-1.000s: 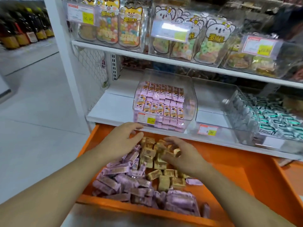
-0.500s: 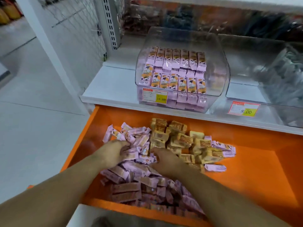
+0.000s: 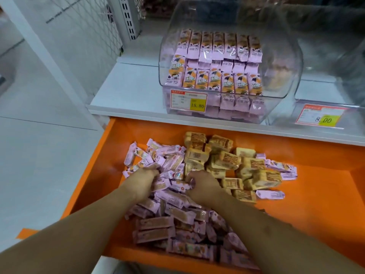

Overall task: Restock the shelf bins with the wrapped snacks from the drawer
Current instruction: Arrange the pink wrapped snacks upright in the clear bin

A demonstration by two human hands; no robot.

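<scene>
- Left hand (image 3: 145, 179): placed down in the pile of pink-wrapped snacks (image 3: 169, 210); fingers curled into the wrappers, several pink packets gathered under them; forearm seen entering from the lower left.
- Right hand (image 3: 201, 184): set just beside the left, fingers bent inward and closed on pink packets at the middle of the pile; knuckles turned toward the tan packets.
- Drawer (image 3: 316, 204): orange, pulled out below the shelf; pink-wrapped snacks heaped across its left and front part; right part of the floor shown bare orange.
- Tan-wrapped snacks (image 3: 227, 161): stacked loosely toward the back of the drawer, to the right of the pink heap and touching it; a few stray pink packets lying along their right edge.
- Clear bin (image 3: 280, 56): stood on the white shelf (image 3: 126, 86) directly above the drawer; filled on its left and middle with upright rows of pink-and-orange packets; right side of the bin left unfilled.
- Price tag (image 3: 188, 100): fixed to the bin front, marked 15.80.
- Second price tag (image 3: 322, 116): fixed to a neighbouring clear bin at the right, marked 8.00; contents of that bin cannot be told.
</scene>
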